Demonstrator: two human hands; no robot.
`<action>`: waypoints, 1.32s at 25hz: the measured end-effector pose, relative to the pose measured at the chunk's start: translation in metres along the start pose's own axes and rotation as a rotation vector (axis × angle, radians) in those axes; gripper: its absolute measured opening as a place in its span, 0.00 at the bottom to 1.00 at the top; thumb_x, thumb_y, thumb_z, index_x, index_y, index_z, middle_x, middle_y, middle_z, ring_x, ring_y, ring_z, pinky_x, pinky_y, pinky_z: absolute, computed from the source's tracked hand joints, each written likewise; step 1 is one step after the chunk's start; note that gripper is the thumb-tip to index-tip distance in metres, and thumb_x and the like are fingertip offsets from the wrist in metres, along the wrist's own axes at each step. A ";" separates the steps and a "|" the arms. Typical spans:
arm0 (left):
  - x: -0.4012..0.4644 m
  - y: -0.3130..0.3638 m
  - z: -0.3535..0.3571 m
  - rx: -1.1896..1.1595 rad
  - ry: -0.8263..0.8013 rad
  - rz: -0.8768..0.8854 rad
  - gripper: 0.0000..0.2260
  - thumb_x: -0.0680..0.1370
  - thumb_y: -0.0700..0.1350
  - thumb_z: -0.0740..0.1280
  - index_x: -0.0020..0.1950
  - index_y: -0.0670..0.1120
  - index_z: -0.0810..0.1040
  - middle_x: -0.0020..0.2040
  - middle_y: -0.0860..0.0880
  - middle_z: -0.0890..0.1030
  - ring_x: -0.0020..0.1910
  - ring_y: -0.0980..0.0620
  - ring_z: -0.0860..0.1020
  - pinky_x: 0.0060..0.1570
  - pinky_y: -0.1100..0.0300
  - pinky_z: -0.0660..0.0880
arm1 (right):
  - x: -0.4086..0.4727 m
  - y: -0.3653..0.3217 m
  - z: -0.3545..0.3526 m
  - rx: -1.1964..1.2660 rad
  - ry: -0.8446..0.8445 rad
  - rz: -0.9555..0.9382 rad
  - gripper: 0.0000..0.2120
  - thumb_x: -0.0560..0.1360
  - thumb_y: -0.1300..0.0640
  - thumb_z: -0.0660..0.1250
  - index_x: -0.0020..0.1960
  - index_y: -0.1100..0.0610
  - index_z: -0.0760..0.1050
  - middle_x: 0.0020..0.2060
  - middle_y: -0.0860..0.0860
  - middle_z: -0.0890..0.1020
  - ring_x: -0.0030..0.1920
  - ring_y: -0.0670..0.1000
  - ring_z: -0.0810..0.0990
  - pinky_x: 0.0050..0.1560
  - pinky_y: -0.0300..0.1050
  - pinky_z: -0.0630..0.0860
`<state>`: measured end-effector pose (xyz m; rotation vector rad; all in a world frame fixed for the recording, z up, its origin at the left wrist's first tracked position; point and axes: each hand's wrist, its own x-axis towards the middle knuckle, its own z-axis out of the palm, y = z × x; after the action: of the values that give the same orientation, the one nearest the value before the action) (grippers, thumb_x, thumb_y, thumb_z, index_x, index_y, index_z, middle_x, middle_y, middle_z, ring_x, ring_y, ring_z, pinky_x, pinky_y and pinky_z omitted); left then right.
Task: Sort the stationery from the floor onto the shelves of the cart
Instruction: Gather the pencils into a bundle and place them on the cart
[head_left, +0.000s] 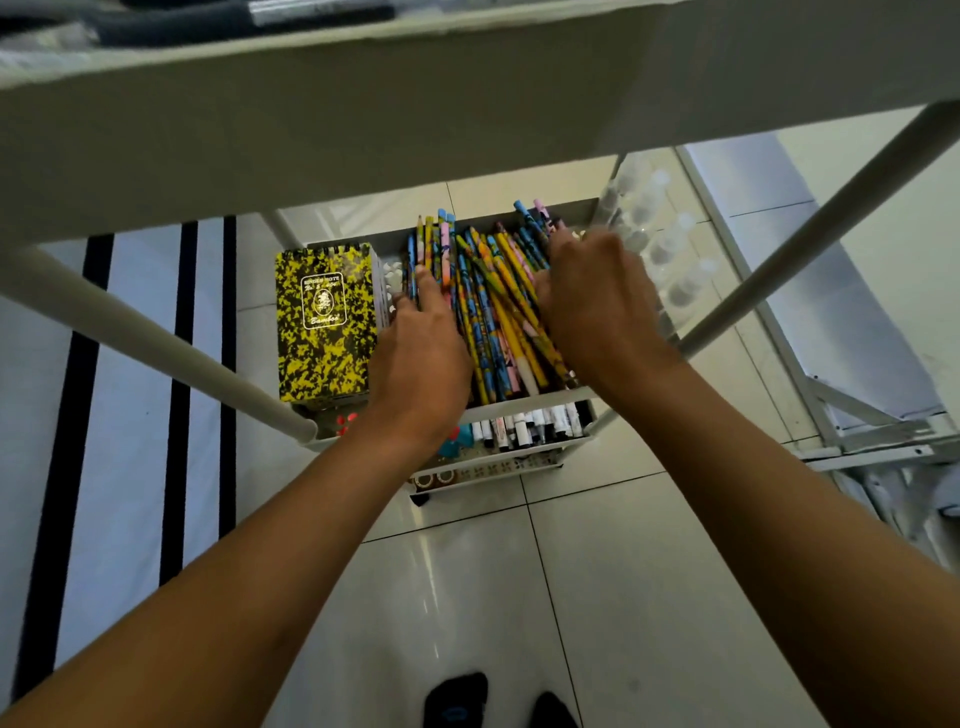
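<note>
A white cart shelf (524, 401) holds a pile of colourful pencils (493, 306) and, at its left, a stack of yellow-and-black spiral notebooks (324, 322). My left hand (423, 353) rests on the left side of the pencil pile, fingers reaching forward into it. My right hand (597, 306) lies on the pile's right side, its fingertips hidden among the pencils. Whether either hand grips any pencil is hidden. A lower shelf shows markers (524, 428) with white and black caps.
The cart's top tray (311, 119) fills the upper view, with white posts (156, 343) slanting down at both sides. A striped mat (130, 415) lies on the tiled floor at left. A white metal frame (857, 431) stands at right. My feet (493, 701) are near the bottom edge.
</note>
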<state>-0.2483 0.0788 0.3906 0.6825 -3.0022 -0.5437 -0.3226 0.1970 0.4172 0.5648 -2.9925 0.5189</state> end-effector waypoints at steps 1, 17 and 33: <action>-0.002 -0.001 -0.001 -0.009 0.011 0.040 0.27 0.82 0.42 0.57 0.79 0.48 0.49 0.67 0.38 0.70 0.58 0.42 0.75 0.52 0.54 0.73 | 0.001 0.002 0.001 -0.045 -0.004 -0.006 0.09 0.79 0.64 0.61 0.58 0.62 0.75 0.47 0.59 0.79 0.44 0.59 0.81 0.42 0.51 0.80; 0.001 -0.002 -0.008 -0.093 -0.091 -0.017 0.23 0.78 0.37 0.62 0.73 0.40 0.62 0.69 0.38 0.68 0.67 0.40 0.68 0.63 0.53 0.68 | 0.037 -0.044 0.032 0.114 -0.105 -0.248 0.16 0.80 0.59 0.59 0.66 0.59 0.71 0.64 0.57 0.72 0.58 0.57 0.76 0.57 0.51 0.76; -0.011 0.003 -0.017 -0.225 -0.190 -0.021 0.30 0.81 0.49 0.60 0.79 0.45 0.50 0.79 0.44 0.48 0.78 0.45 0.47 0.74 0.53 0.49 | 0.001 0.010 -0.015 0.041 -0.113 -0.065 0.08 0.76 0.58 0.66 0.53 0.60 0.78 0.48 0.57 0.81 0.45 0.54 0.80 0.49 0.50 0.79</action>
<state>-0.2377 0.0803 0.4078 0.6821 -3.0363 -0.9822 -0.3270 0.2112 0.4286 0.7151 -3.0633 0.5632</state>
